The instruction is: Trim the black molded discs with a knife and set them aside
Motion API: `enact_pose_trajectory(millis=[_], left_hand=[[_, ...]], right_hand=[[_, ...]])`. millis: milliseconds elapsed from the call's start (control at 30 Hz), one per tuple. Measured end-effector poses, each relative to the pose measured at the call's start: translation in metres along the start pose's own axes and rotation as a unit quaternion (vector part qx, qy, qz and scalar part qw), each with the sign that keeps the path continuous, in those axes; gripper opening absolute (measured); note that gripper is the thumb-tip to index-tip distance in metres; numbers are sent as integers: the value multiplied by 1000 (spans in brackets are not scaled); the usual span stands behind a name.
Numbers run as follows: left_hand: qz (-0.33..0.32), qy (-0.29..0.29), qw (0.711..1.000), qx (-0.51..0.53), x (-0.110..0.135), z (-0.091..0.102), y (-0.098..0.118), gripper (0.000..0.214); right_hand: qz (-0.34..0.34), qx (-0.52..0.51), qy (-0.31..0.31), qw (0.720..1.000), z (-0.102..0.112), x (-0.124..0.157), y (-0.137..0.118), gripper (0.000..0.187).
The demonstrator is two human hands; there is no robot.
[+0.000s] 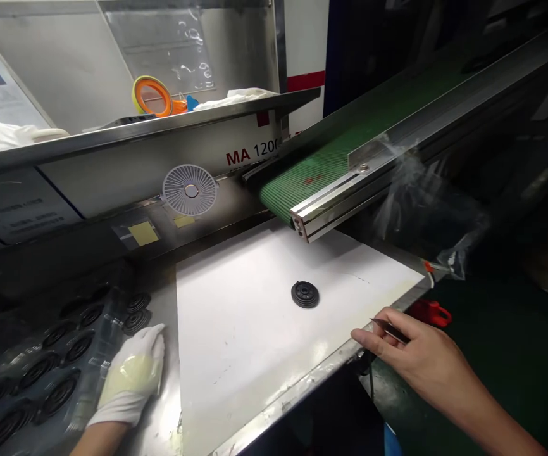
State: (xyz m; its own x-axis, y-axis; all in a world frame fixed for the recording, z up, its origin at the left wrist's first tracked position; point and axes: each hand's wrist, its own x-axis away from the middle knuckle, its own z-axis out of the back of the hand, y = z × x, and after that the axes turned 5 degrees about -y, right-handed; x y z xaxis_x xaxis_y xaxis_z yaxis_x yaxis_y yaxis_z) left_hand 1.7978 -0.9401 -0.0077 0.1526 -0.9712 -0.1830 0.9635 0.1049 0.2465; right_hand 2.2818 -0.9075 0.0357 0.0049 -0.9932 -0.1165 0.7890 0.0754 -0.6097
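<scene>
My left hand [134, 373], in a white glove with a yellowish patch, rests on the metal tabletop at the lower left. Its fingers lie loosely stretched and close together, beside two loose black ridged discs [136, 321]. Bare and raised over the table's front right edge, my right hand [409, 348] is closed on a slim dark pointed tool [390, 329], whose tip juts out between thumb and fingers. Between the hands, one round black ridged part [305, 294] lies on a white sheet [236, 329], touched by neither hand.
A clear tray [84, 386] of several black discs stands at the left. Over the sheet's far edge ends a green conveyor belt [312, 180] with a metal rail [331, 209]. A small round fan [190, 190] stands behind. Tape rolls [153, 97] sit on the shelf; a plastic bag [421, 183] hangs right.
</scene>
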Motion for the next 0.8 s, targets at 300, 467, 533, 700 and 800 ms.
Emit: enact_pose_trajectory(millis=[300, 467, 533, 700, 800], left_hand=[[-35, 9, 963, 269, -46, -3, 157, 36], [-76, -75, 922, 371, -75, -48, 298, 33], [-57, -100, 906, 408, -81, -55, 321, 19], [2, -129, 844, 520, -67, -28, 292, 13], [57, -131, 779, 611, -37, 1, 249, 34]], right_hand=[[44, -89, -24, 995, 9, 4, -7, 31], [114, -111, -34, 987, 1, 3, -24, 28], [113, -112, -51, 986, -1, 4, -28, 26], [124, -132, -80, 980, -9, 6, -43, 28], [135, -128, -117, 976, -22, 9, -58, 29]])
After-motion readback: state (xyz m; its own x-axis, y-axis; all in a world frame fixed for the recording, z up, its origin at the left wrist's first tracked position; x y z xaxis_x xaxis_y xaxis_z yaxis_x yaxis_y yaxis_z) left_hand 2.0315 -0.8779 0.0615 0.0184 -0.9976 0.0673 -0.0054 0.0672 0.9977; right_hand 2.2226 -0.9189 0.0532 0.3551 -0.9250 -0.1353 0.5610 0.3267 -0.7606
